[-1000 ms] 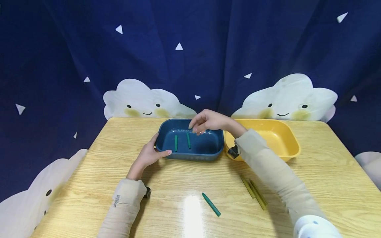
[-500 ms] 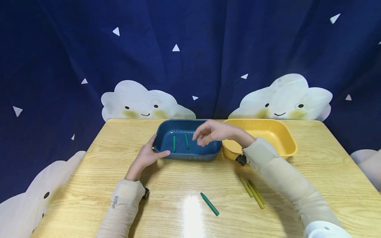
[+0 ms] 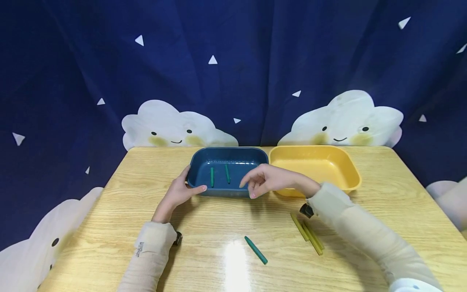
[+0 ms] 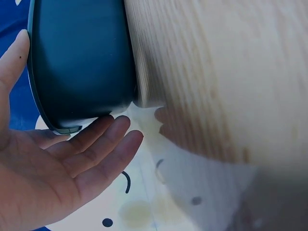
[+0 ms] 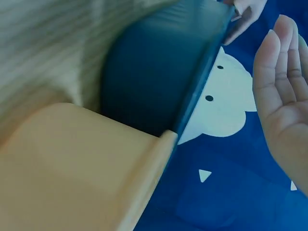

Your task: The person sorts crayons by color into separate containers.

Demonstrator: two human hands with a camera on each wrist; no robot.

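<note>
My left hand [image 3: 178, 191] holds the left end of a blue plastic bin [image 3: 233, 193], thumb over the front rim and fingers against the end wall. In the left wrist view, the fingers [image 4: 103, 149] touch the outside of the bin's end. Two green crayons [image 3: 212, 177] lie apart inside the bin. Over its front right corner hovers my right hand [image 3: 271, 178], its fingers loosely bent and holding nothing. On the table nearer to me lies another green crayon [image 3: 256, 250]. To its right is a small group of olive-yellow crayons [image 3: 307, 235].
A yellow bin [image 3: 352, 168] stands right beside the blue one, near the table's back edge. Bare wooden tabletop [image 3: 204, 251] shows in front of both bins. Behind the table hangs a dark blue curtain [image 3: 248, 73] with clouds and white triangles.
My right hand has come from above the blue bin toward me, to its front right corner. My left hand stays on the bin. The crayons have not moved.
</note>
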